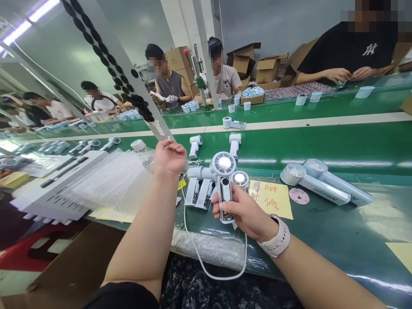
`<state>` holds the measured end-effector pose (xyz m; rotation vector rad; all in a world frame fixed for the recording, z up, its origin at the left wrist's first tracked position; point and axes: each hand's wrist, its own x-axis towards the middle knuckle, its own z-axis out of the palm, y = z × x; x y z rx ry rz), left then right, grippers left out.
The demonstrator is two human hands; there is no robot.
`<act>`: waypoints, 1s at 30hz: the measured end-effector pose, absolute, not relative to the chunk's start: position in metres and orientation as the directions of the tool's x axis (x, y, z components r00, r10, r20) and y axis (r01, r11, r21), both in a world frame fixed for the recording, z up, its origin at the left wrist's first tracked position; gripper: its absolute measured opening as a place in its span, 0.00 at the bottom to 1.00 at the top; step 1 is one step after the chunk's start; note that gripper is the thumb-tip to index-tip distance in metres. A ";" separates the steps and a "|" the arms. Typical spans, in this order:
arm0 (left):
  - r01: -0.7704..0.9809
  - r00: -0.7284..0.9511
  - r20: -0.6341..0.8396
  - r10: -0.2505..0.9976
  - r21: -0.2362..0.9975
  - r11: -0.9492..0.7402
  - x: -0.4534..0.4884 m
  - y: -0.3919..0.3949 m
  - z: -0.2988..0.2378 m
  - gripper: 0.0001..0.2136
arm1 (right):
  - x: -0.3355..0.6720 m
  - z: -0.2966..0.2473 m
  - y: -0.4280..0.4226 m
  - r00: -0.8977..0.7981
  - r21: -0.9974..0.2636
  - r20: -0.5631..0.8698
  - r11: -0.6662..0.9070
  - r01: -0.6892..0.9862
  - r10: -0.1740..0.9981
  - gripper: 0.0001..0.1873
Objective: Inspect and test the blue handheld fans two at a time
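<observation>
My right hand is wrapped round the handle of a small light-blue handheld fan. The fan stands upright, its round head on top and the handle's inside parts exposed at the front. My left hand is raised beside the lower end of a slanted metal post, which carries black discs and a few white ones. Its fingers are curled in, and whatever they may hold is hidden. Behind and left of the held fan lie more fans, and another fan head shows at its right.
A white cable loops along the table's front edge. Two larger fans lie right, past a yellow note. Left are clear plastic sheets and a bottle. Fans stand on the green conveyor; several co-workers sit across it.
</observation>
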<state>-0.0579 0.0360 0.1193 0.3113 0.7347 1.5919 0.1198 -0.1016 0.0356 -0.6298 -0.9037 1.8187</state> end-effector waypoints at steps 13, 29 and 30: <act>0.468 0.622 0.102 0.776 0.747 -0.473 -0.039 -0.062 0.105 0.09 | 0.115 0.032 -0.100 -0.291 -0.901 0.005 -0.121 -0.416 0.957 0.16; 0.883 0.380 -0.052 0.923 0.318 -0.346 -0.050 -0.065 0.091 0.21 | 0.116 0.012 -0.096 -0.206 -0.969 -0.044 -0.092 -0.229 0.977 0.22; 0.904 0.340 -0.007 0.940 0.279 -0.325 -0.061 -0.064 0.089 0.21 | 0.116 0.014 -0.098 -0.221 -0.957 -0.066 -0.124 -0.261 0.973 0.20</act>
